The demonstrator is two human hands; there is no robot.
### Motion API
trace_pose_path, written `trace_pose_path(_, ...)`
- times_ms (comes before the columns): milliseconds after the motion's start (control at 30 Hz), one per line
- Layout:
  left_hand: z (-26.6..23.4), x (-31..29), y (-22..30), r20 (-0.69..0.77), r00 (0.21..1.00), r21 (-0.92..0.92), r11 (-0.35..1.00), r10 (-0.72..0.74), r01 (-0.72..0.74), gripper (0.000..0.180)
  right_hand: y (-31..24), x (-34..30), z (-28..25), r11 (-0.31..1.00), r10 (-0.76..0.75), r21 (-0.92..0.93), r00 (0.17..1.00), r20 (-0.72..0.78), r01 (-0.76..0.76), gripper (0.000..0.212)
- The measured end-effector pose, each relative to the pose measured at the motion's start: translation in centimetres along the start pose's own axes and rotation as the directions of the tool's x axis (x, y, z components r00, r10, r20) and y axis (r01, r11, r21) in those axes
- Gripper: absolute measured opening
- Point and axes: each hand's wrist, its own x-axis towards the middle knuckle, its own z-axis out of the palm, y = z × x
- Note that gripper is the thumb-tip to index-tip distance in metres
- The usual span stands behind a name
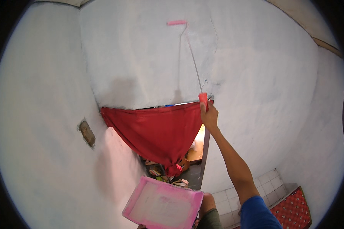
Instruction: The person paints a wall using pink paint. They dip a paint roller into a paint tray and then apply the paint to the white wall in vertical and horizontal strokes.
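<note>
My right hand (210,116) is wrapped round the red handle of a paint roller (195,65), arm stretched up and forward. The roller's long thin metal rod rises to a small pink sleeve (176,23), which is high on the pale wall (141,49); whether it presses on the wall I cannot tell. Low in front of me is a paint tray (166,204) with pink-smeared edges and a whitish, paint-stained middle. Just a bit of my left hand (141,226) shows at the tray's bottom edge, holding it; most of that hand is hidden.
A red curtain (156,129), knotted at its bottom, hangs across a doorway with clutter behind. The left wall has a rectangular hole (87,133). White tiles (225,204) and a red patterned cloth (292,210) lie low on the right. My knee (207,202) shows beside the tray.
</note>
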Motion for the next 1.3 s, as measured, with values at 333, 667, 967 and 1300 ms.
trace_pose_path(333,0.4,-0.5,0.0,-0.075,0.997,0.054,0.998,-0.024,0.028,0.055,5.2,-13.0,-7.0,0.982,0.188,-0.012,0.972,0.138,-0.188,0.029)
trace_pose_path(667,1.0,-0.3,-0.3,-0.077,0.997,0.077,0.997,0.023,-0.017,0.059,9.3,-7.7,-8.7,0.96,0.278,0.014,0.956,0.092,-0.28,0.032)
trace_pose_path(967,0.8,-0.1,-0.2,-0.045,0.999,0.072,0.997,0.001,0.002,0.061,9.7,4.2,-8.9,0.981,0.187,0.028,0.977,0.102,-0.191,0.042)
trace_pose_path(1300,1.7,-0.4,-0.5,-0.101,0.995,0.091,0.996,0.014,-0.004,0.052,-0.4,19.6,-11.4,0.957,0.21,0.171,0.965,0.156,-0.236,0.039)
